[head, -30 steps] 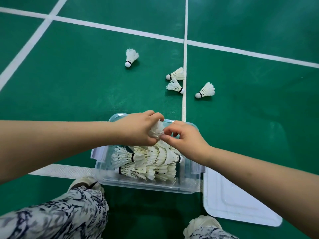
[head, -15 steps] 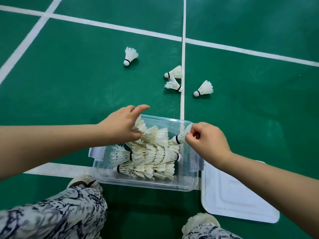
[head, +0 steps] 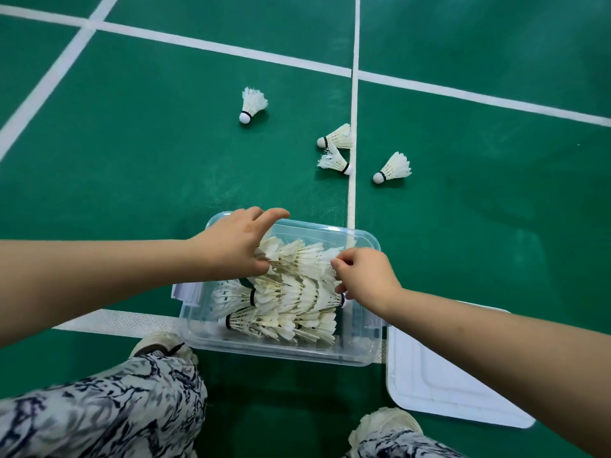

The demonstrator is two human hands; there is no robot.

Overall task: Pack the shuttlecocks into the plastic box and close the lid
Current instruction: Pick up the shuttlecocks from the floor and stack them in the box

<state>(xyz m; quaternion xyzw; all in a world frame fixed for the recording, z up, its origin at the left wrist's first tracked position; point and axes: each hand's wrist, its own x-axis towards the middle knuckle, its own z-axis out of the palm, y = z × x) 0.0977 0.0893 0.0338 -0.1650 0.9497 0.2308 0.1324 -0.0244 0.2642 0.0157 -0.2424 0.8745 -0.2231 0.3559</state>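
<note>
Status: packing is partly complete. The clear rectangular plastic box (head: 358, 353) stands on the green court floor (head: 148, 143), at the near edge of the view between the person's shoes. It holds nested rows of white feather shuttlecocks (head: 291, 302), laid on their sides across most of its interior.

The left hand (head: 231, 246) rests over the far-left corner of the box, index finger extended over the rim, the remaining fingers curled onto the left end of the uppermost row. The right hand (head: 365, 277) is pressed together in a pinch on the feathers at the right end of that row, near the right wall.

Remaining: four loose white shuttlecocks (head: 334, 160) lie on the floor beyond the far edge of the box, well apart from it. The flat white plastic lid (head: 439, 388) lies on the floor just beside the near-right corner of the box; it is not yet fitted.
</note>
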